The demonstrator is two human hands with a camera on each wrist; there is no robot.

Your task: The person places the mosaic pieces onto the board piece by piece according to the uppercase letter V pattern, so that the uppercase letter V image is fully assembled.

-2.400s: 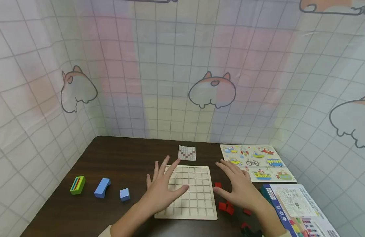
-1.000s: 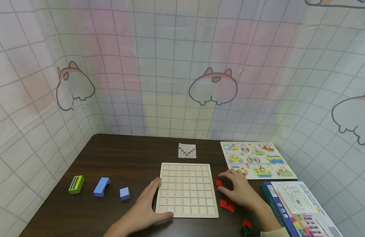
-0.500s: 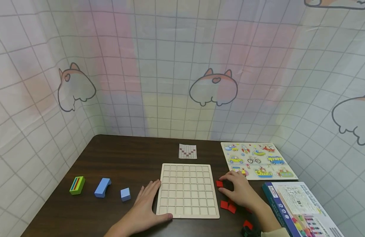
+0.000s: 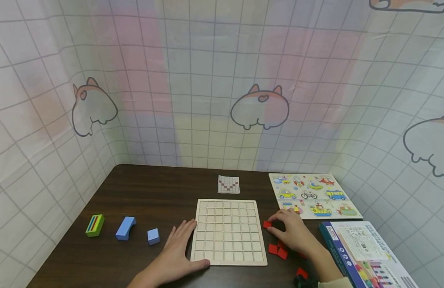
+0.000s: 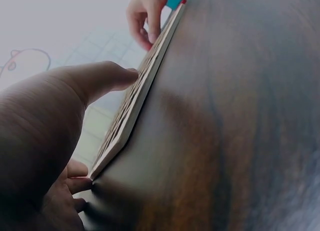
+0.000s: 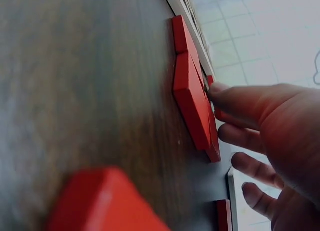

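Note:
My left hand [image 4: 176, 250] rests against the left side of a pale wooden grid board [image 4: 229, 232]. Its fingers lie extended along the left edge, and in the left wrist view the thumb [image 5: 107, 80] reaches over the near edge. Beyond the board's right side, my right hand [image 4: 292, 230] pinches a red square tile [image 4: 267, 224] between thumb and forefinger, low over the dark table. Several more red tiles [image 4: 282, 253] lie loose below that hand, some overlapping. In the right wrist view, stacked red tiles [image 6: 192, 101] partly hide the pinched one.
A small printed pattern card [image 4: 228, 185] lies behind the board. At right are a vehicle picture board [image 4: 312, 194] and a boxed set [image 4: 366, 252]. A blue cube [image 4: 153, 236], a blue arch block [image 4: 125, 228] and a green striped block [image 4: 95, 225] stand left. A dark object [image 4: 302, 281] sits at front right.
Both hands came down from hovering spread over and beside the board. The left settled at the board's left edge; the right closed on a red tile, which has turned slightly.

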